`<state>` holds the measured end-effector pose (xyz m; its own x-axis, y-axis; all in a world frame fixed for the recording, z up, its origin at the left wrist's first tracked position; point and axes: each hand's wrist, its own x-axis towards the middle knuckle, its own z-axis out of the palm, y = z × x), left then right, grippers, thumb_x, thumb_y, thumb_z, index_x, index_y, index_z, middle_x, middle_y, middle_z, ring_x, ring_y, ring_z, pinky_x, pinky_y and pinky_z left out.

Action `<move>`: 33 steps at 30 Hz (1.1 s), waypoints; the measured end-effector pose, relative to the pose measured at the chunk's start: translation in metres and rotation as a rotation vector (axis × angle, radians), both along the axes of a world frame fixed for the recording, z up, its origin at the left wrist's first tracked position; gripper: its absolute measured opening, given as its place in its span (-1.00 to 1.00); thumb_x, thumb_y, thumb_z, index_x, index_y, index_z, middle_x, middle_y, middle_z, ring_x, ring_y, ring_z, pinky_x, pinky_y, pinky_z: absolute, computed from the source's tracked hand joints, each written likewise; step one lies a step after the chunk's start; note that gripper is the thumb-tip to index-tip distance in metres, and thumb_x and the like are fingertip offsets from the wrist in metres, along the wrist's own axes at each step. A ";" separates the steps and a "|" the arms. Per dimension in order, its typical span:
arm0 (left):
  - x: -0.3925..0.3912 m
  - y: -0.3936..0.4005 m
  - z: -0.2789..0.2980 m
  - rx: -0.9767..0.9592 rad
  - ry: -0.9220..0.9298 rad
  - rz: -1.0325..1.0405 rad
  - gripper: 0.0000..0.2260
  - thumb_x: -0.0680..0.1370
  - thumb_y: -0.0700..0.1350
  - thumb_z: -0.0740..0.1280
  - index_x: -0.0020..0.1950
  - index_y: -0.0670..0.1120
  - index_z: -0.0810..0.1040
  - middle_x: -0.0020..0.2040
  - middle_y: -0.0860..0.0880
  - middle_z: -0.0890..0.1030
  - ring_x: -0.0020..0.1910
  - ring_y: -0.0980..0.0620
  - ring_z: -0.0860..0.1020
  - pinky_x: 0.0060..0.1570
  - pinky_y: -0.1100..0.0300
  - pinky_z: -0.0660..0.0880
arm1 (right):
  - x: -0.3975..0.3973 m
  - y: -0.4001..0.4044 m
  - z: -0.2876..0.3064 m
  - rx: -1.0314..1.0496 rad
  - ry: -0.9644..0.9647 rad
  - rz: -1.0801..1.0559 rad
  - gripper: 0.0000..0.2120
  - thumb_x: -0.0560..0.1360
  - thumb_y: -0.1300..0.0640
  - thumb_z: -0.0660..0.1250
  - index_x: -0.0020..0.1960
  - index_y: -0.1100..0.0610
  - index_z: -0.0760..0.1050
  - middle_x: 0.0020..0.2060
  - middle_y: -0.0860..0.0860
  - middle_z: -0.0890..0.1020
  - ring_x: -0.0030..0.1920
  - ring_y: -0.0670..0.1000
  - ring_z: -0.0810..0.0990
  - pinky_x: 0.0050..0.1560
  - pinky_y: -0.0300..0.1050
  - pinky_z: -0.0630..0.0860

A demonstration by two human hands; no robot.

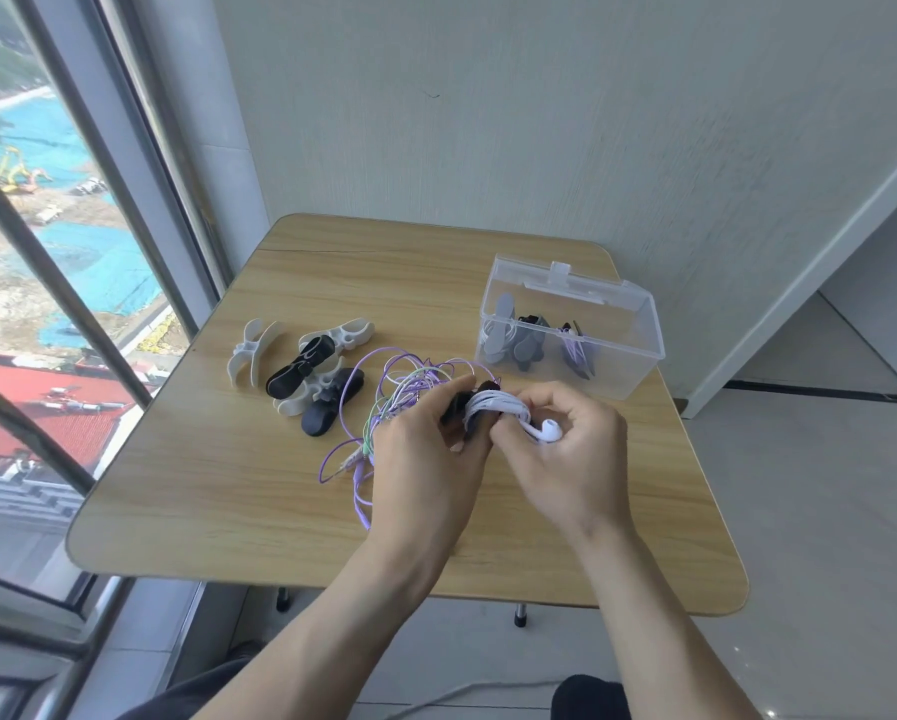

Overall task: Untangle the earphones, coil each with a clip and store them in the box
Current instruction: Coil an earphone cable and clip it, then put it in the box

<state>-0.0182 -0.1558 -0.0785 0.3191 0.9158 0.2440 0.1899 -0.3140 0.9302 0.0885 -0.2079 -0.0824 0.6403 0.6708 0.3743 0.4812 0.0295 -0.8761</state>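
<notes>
My left hand [428, 454] grips a black clip [459, 407] with white earphone cable [493, 405] wound round it. My right hand [565, 449] pinches the end of that cable, and a white earbud [549, 432] shows between its fingers. Behind my hands a tangle of purple, green and white earphone cables [384, 402] lies on the wooden table [217, 491]. A clear plastic box [573, 330] stands open at the back right; inside it are coiled earphones on grey and black clips.
Several spare white and black clips [300, 368] lie in a loose group at the left middle of the table. A window runs along the left side, a wall stands behind the table, and the table's front edge is close to my arms.
</notes>
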 end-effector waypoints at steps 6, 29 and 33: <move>0.011 -0.002 -0.003 0.076 -0.093 0.089 -0.67 0.46 -0.31 0.47 0.17 -0.01 0.69 -0.21 0.38 0.60 -0.08 0.16 0.63 -0.10 0.48 0.49 | -0.014 0.003 0.003 -0.041 -0.098 -0.230 -0.89 0.39 0.21 0.46 -0.25 0.14 0.54 -0.45 -0.11 0.59 -0.38 -0.03 0.50 -0.41 -0.33 0.33; 0.012 -0.004 0.001 -0.135 -0.258 0.020 -0.51 0.45 -0.33 0.47 0.28 0.10 0.57 -0.11 0.35 0.67 -0.06 0.28 0.65 -0.06 0.41 0.52 | -0.007 -0.007 0.005 0.200 0.267 -0.037 -0.69 0.39 0.51 0.43 -0.18 0.09 0.60 -0.27 -0.03 0.74 -0.27 -0.06 0.70 -0.20 -0.24 0.58; 0.004 0.006 0.013 -0.163 -0.201 -0.112 -0.70 0.50 -0.27 0.44 0.07 0.13 0.63 -0.08 0.20 0.72 -0.08 0.21 0.69 -0.05 0.22 0.62 | 0.008 -0.011 0.011 0.172 0.237 0.089 -0.79 0.49 0.42 0.43 -0.03 0.14 0.70 -0.20 0.03 0.75 -0.16 0.11 0.74 -0.05 0.06 0.67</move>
<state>-0.0147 -0.1500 -0.0658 0.3808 0.9098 0.1652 -0.0313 -0.1659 0.9856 0.0961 -0.2191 -0.0717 0.6649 0.6678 0.3344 0.2527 0.2202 -0.9422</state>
